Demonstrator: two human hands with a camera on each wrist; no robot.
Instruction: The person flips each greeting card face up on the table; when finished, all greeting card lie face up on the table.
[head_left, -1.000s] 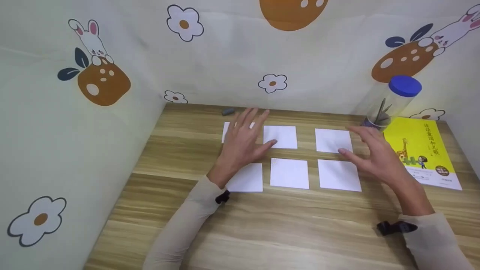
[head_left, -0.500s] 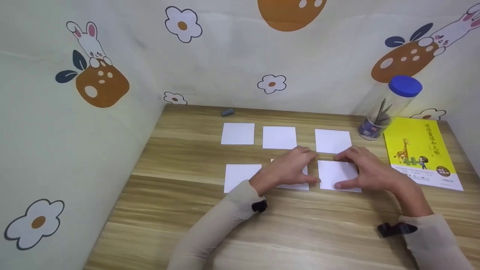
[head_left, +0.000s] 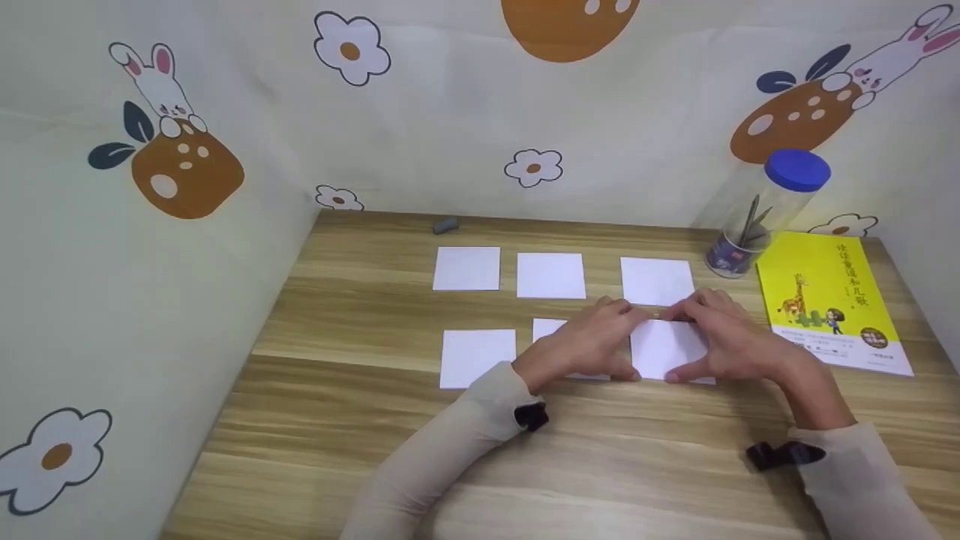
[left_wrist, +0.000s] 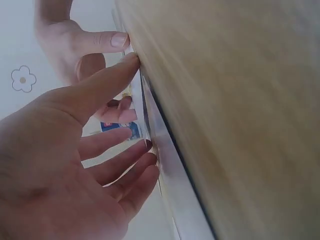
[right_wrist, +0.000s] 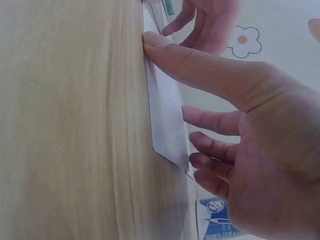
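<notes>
A square white card (head_left: 664, 349) lies at the right of the front row, between both hands. My right hand (head_left: 739, 341) spans it, with the thumb (right_wrist: 160, 41) on its near edge and the fingers bent at its far edge. From the other side my left hand (head_left: 589, 341) holds the card's left end the same way, thumb (left_wrist: 131, 60) at the near edge and fingertips at the far one. Under the left hand, the front middle white card (head_left: 547, 328) is mostly hidden.
Other white cards lie in two rows: front left card (head_left: 476, 356), back left card (head_left: 466, 268), back middle card (head_left: 551, 275), back right card (head_left: 656, 280). A blue-lidded clear jar (head_left: 796, 171), yellow book (head_left: 844, 300) and small grey piece (head_left: 445, 225) stand behind.
My left hand has come right and nearer, from over the left cards to the front right card. My right hand has dropped from beside the back right card onto the same card's edges.
</notes>
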